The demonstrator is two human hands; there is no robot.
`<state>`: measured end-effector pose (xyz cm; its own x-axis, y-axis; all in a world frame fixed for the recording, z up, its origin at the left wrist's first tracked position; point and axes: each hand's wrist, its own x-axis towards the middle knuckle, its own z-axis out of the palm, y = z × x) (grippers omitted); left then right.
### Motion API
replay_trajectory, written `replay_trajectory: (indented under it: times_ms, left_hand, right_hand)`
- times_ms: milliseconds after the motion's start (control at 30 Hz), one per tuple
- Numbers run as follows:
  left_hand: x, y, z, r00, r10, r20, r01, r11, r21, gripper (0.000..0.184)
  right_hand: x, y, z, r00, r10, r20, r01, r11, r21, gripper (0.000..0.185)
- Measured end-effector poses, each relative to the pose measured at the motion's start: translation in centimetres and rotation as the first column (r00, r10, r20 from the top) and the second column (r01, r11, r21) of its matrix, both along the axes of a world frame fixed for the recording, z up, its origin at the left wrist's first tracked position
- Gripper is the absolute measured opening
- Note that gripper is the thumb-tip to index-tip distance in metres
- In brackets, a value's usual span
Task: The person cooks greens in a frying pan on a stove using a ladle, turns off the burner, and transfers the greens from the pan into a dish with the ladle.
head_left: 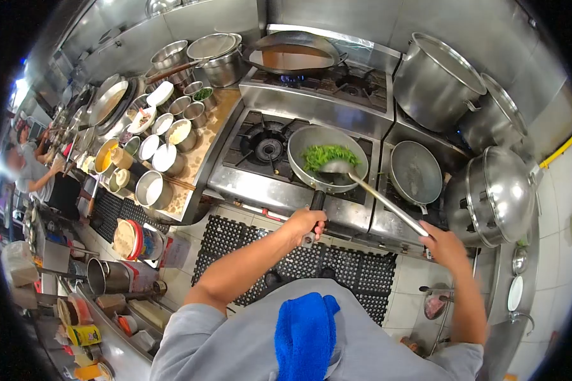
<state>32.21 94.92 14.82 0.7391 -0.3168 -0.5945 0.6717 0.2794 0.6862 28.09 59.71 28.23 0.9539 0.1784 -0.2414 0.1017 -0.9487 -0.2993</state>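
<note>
My left hand (303,226) is wrapped round the black handle of a grey frying pan (302,141), which sits over a front burner of the stove. Chopped green vegetables (327,155) lie in the pan. In my right hand (443,244) is the long metal handle of a ladle (388,202). Its bowl rests inside the pan against the near edge of the greens, and part of the bowl's underside is hidden.
Left of the pan is a bare burner (269,148); right of it stands a second grey pan (415,173). A wok of brown liquid (299,59) sits behind. Tall steel pots (438,86) stand back right. Seasoning containers crowd the left counter (200,152). Another person (35,174) stands far left.
</note>
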Motion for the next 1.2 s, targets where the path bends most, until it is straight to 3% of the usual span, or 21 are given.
replay_trajectory:
  times_ms: [33, 67, 133, 200, 233, 267, 367, 400, 467, 533, 600, 667, 767, 800, 867, 967, 1000, 1033, 1067, 1133, 1200]
  left_hand:
    - [0.1, -0.4, -0.1, 0.998, 0.060, 0.030, -0.061, 0.998, 0.025, 0.018]
    - [-1.2, -0.7, -2.0, 0.995, 0.002, 0.105, -0.005, 1.000, 0.029, 0.016]
    - [-4.7, -1.6, -4.3, 0.993, 0.013, 0.116, -0.021, 0.998, 0.063, 0.017]
    - [-6.7, -0.7, -1.8, 1.000, -0.020, -0.018, 0.021, 0.997, 0.068, 0.020]
    - [-6.3, 0.1, -1.5, 0.998, -0.047, -0.034, 0.048, 0.997, 0.053, 0.020]
    - [-5.2, 1.0, -1.6, 0.993, -0.096, 0.066, 0.093, 0.995, 0.047, 0.019]
    - [-1.1, 0.7, 0.7, 0.995, -0.095, 0.004, 0.095, 0.995, 0.018, 0.022]
    - [-0.3, 0.0, 0.8, 0.999, -0.016, -0.038, 0.016, 1.000, 0.002, 0.022]
    - [-0.7, -0.8, -0.4, 0.995, 0.060, -0.080, -0.061, 0.998, -0.016, 0.022]
    - [-4.0, -1.2, -3.7, 0.998, -0.018, 0.061, 0.017, 1.000, 0.018, 0.014]
    - [-6.5, -0.5, -1.7, 0.999, -0.037, 0.002, 0.036, 0.997, 0.065, 0.014]
    - [-5.4, 0.5, -1.1, 0.999, -0.026, -0.038, 0.027, 0.999, 0.031, 0.019]
    - [-0.7, 1.1, 0.1, 0.999, -0.049, -0.013, 0.049, 0.998, -0.034, 0.021]
    - [0.3, 0.8, 1.4, 0.996, -0.002, -0.089, 0.000, 1.000, -0.018, 0.020]
    - [0.4, -0.2, -0.4, 0.999, 0.036, 0.021, -0.036, 0.999, 0.003, 0.020]
    - [-4.3, -0.4, -3.0, 0.993, -0.046, 0.106, 0.046, 0.999, 0.004, 0.019]
    - [-5.7, 0.1, -1.3, 0.997, -0.056, 0.061, 0.054, 0.997, 0.047, 0.022]
    - [-6.0, 0.5, -0.6, 0.999, -0.045, 0.023, 0.044, 0.997, 0.060, 0.024]
    - [-6.3, 0.8, -0.4, 0.999, -0.036, -0.021, 0.038, 0.997, 0.071, 0.026]
    - [-3.5, 1.7, -0.7, 0.997, -0.077, -0.006, 0.078, 0.994, 0.071, 0.023]
    - [-0.5, 1.3, 0.4, 0.995, -0.023, -0.099, 0.022, 1.000, -0.008, 0.024]
  right_hand:
    - [0.2, 2.4, -1.7, 0.997, -0.042, 0.060, 0.051, 0.987, -0.155, 0.041]
    - [0.3, 3.7, -2.9, 0.990, -0.073, 0.122, 0.107, 0.947, -0.302, 0.040]
    - [-0.5, 3.5, -4.1, 0.985, -0.130, 0.112, 0.154, 0.957, -0.244, 0.041]
    - [-1.0, 1.8, -3.9, 0.980, -0.169, 0.100, 0.186, 0.963, -0.197, 0.043]
    - [-1.2, -0.8, -2.9, 0.992, -0.092, 0.083, 0.099, 0.992, -0.082, 0.045]
    - [-1.7, -2.1, -1.9, 0.998, -0.010, 0.063, 0.008, 0.999, 0.033, 0.047]
    - [-0.4, -1.0, 1.8, 0.994, -0.044, -0.105, 0.040, 0.998, -0.040, 0.045]
    - [-0.1, 0.1, 0.9, 0.993, -0.047, -0.105, 0.042, 0.998, -0.040, 0.045]
    - [0.9, 2.9, -2.6, 0.992, -0.100, 0.079, 0.117, 0.959, -0.260, 0.039]
    - [0.5, 3.5, -4.8, 0.987, -0.137, 0.088, 0.152, 0.969, -0.197, 0.040]
    - [0.0, 2.4, -4.9, 0.981, -0.163, 0.101, 0.176, 0.975, -0.135, 0.040]
    - [-1.2, -1.1, -2.2, 0.998, -0.014, 0.060, 0.012, 0.999, 0.034, 0.046]
    - [-0.6, -1.4, 1.6, 0.995, 0.026, -0.097, -0.024, 1.000, 0.015, 0.050]
    - [0.0, -0.8, 1.1, 0.995, 0.027, -0.098, -0.025, 1.000, 0.015, 0.050]
    - [1.2, 1.6, -1.9, 0.999, 0.012, 0.039, -0.005, 0.981, -0.194, 0.048]
    - [0.6, 3.8, -3.9, 0.995, -0.065, 0.073, 0.075, 0.986, -0.148, 0.046]
    - [0.2, 3.9, -3.7, 0.992, -0.117, 0.050, 0.123, 0.984, -0.128, 0.045]
    - [-0.5, 1.9, -3.8, 0.996, -0.059, 0.074, 0.060, 0.998, -0.016, 0.045]
    - [-0.5, 0.9, -2.4, 0.996, -0.060, 0.073, 0.061, 0.998, -0.014, 0.045]
    - [-1.0, -0.4, 0.7, 0.995, 0.001, -0.096, 0.002, 1.000, 0.031, 0.046]
    - [-0.1, 0.0, 0.9, 0.995, 0.068, -0.073, -0.070, 0.997, -0.031, 0.045]
